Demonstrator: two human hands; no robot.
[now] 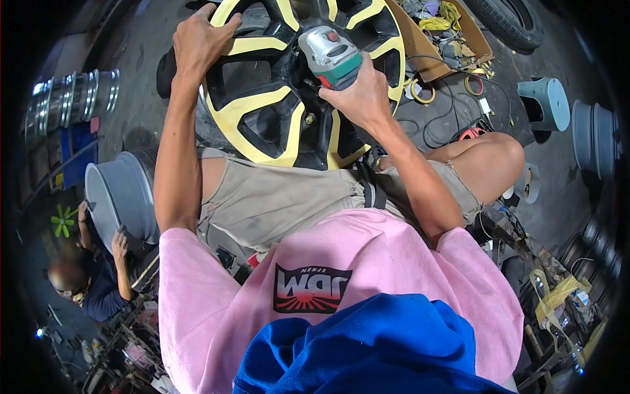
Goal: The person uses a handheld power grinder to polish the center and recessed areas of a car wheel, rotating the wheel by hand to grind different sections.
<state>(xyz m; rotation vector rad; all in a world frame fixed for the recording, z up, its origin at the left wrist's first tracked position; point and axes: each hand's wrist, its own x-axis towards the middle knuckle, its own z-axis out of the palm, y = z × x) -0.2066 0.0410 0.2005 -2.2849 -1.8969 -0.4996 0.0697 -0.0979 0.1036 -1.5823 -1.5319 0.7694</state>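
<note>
A black alloy wheel rim (261,110) with pale yellow spoke faces and lip leans in front of my lap. My left hand (202,43) grips its upper left edge, thumb over the face and fingers at the outer lip. In my right hand (365,95) is an angle grinder (331,54) with a grey head, red button and green body. It sits over the rim's hub area, right of centre. The grinder's underside is hidden, so I cannot tell whether it touches the rim.
A cardboard box (420,49) of scraps, tape rolls (423,92) and loose cables lie at right. Beyond are a blue-grey stool (545,105) and a tire (508,23). At left, another person (98,282) holds a grey rim (118,200); chrome rims (72,102) stand behind.
</note>
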